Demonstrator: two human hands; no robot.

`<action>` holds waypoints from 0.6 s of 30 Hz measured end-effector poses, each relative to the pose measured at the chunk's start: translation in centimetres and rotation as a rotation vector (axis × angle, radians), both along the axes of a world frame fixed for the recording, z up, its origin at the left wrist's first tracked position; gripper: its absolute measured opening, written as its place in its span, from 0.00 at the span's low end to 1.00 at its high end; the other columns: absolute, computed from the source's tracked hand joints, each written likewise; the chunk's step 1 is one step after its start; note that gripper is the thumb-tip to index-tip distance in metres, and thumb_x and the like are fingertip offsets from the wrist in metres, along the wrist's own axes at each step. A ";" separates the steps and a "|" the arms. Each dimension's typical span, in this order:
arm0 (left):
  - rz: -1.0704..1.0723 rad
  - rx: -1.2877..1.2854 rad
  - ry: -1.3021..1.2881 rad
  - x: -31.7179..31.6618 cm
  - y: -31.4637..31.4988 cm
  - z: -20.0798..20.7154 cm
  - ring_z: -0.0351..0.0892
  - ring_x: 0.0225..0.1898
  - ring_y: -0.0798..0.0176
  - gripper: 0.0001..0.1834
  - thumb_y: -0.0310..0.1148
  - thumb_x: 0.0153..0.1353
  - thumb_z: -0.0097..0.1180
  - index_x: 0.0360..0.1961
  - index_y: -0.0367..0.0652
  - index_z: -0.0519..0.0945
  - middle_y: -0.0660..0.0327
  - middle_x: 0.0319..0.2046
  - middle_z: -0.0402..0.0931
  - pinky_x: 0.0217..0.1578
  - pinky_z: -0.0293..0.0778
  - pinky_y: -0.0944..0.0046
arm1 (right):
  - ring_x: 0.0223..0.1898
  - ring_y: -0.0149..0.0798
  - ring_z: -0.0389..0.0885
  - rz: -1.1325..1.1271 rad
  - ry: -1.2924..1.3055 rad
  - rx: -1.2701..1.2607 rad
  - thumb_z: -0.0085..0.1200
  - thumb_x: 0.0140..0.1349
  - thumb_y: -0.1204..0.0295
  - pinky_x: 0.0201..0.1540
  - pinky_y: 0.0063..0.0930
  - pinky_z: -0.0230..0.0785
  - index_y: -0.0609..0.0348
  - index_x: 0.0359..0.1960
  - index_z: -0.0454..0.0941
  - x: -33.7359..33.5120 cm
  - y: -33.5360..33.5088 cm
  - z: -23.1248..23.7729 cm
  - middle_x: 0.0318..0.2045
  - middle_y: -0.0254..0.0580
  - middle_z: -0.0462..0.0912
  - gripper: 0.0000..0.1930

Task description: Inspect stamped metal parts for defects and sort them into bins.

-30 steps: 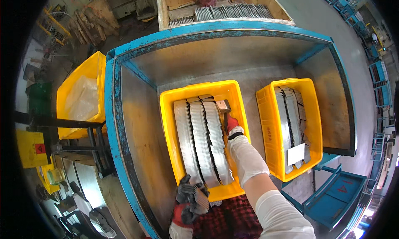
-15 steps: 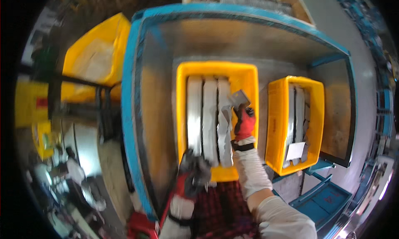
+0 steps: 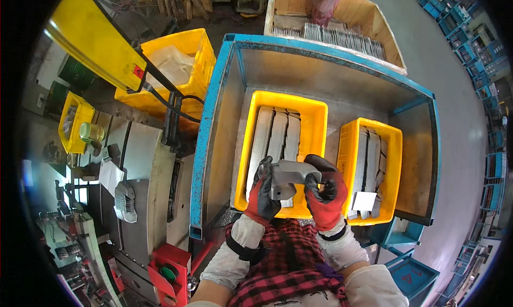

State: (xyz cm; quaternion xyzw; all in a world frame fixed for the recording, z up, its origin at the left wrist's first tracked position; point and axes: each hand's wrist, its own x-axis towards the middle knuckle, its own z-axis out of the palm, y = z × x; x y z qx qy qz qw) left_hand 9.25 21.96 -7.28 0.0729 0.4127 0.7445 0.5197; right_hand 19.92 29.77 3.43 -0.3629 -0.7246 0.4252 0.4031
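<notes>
Over the near end of the larger yellow crate [image 3: 318, 146], both of my gloved hands grip curved grey sheet-metal pieces [image 3: 294, 171]. My left hand [image 3: 261, 197] closes round their left end, and my right hand [image 3: 327, 195] pinches the right end. A lower portion with a round hole shows between the hands; whether it belongs to a separate piece I cannot tell. Several rows of stacked metal pieces [image 3: 278, 130] stand in the crate, filling its left and middle. Bare crate floor shows on the right. My hands partly cover the near ends of the rows.
A blue-framed bin [image 3: 210, 130] surrounds both crates. The smaller yellow crate [image 3: 396, 173] at right holds similar pieces and a white paper [image 3: 364, 201]. A wooden box [image 3: 393, 45] stands beyond. At left are a machine table [image 3: 136, 189] and a red control box [image 3: 170, 275].
My right hand has drawn back from inside the larger crate with a metal piece. My left hand has come up beside it, and both now grip metal. The head view has shifted.
</notes>
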 end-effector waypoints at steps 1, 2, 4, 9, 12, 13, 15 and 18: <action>-0.168 0.005 0.981 -0.8 -0.3 2.3 0.66 0.52 0.62 0.26 0.36 0.62 0.45 0.59 0.37 0.57 0.55 0.55 0.59 0.48 0.69 0.64 | 0.47 0.43 0.74 -0.068 0.151 -0.334 0.57 0.42 0.82 0.48 0.31 0.66 0.67 0.35 0.73 -0.5 -0.6 0.5 0.49 0.51 0.72 0.15; -0.162 0.027 0.989 -0.2 -0.2 1.7 0.66 0.52 0.62 0.26 0.36 0.62 0.45 0.59 0.37 0.57 0.55 0.55 0.59 0.48 0.69 0.64 | 0.47 0.43 0.74 -0.071 0.159 -0.312 0.57 0.42 0.82 0.48 0.31 0.66 0.67 0.35 0.73 -0.5 -0.9 0.8 0.49 0.51 0.72 0.15; 0.080 0.095 0.095 1.2 -0.1 -0.7 0.66 0.52 0.62 0.24 0.32 0.62 0.45 0.58 0.38 0.58 0.55 0.54 0.60 0.49 0.68 0.65 | 0.49 0.47 0.70 -0.129 -0.129 0.051 0.58 0.41 0.79 0.51 0.35 0.63 0.65 0.34 0.73 -0.9 -1.7 0.1 0.48 0.48 0.73 0.15; 0.043 0.030 0.435 0.2 0.4 0.7 0.68 0.49 0.59 0.26 0.35 0.61 0.46 0.58 0.41 0.54 0.57 0.48 0.65 0.51 0.67 0.56 | 0.47 0.50 0.70 0.001 -0.449 0.332 0.60 0.42 0.72 0.47 0.37 0.63 0.62 0.23 0.73 0.3 -2.9 2.7 0.46 0.49 0.72 0.09; 0.152 0.406 -0.138 0.8 1.1 5.7 0.69 0.48 0.61 0.21 0.33 0.62 0.43 0.56 0.42 0.59 0.58 0.48 0.65 0.50 0.68 0.60 | 0.50 0.50 0.68 0.171 -0.618 0.189 0.61 0.42 0.65 0.52 0.40 0.60 0.61 0.21 0.75 2.0 -1.9 3.3 0.46 0.48 0.72 0.12; 0.012 0.209 0.615 -0.1 0.7 6.8 0.69 0.47 0.62 0.20 0.36 0.64 0.39 0.56 0.42 0.59 0.58 0.47 0.66 0.50 0.68 0.63 | 0.49 0.50 0.69 0.160 -0.576 0.101 0.62 0.42 0.64 0.52 0.40 0.60 0.63 0.32 0.76 2.2 -1.9 3.9 0.46 0.51 0.71 0.18; 0.037 0.286 0.228 0.1 0.5 6.8 0.69 0.48 0.62 0.21 0.36 0.64 0.39 0.57 0.43 0.57 0.58 0.47 0.66 0.50 0.68 0.62 | 0.49 0.51 0.69 0.092 -0.495 0.148 0.62 0.42 0.64 0.53 0.39 0.60 0.63 0.40 0.72 1.3 -1.9 5.2 0.47 0.53 0.71 0.24; -0.031 0.272 0.217 0.6 -0.1 5.8 0.69 0.49 0.63 0.22 0.40 0.65 0.38 0.58 0.44 0.57 0.59 0.47 0.66 0.50 0.69 0.61 | 0.53 0.53 0.66 0.100 -0.488 0.277 0.59 0.46 0.68 0.57 0.39 0.57 0.66 0.57 0.56 0.2 -1.9 4.5 0.51 0.58 0.67 0.36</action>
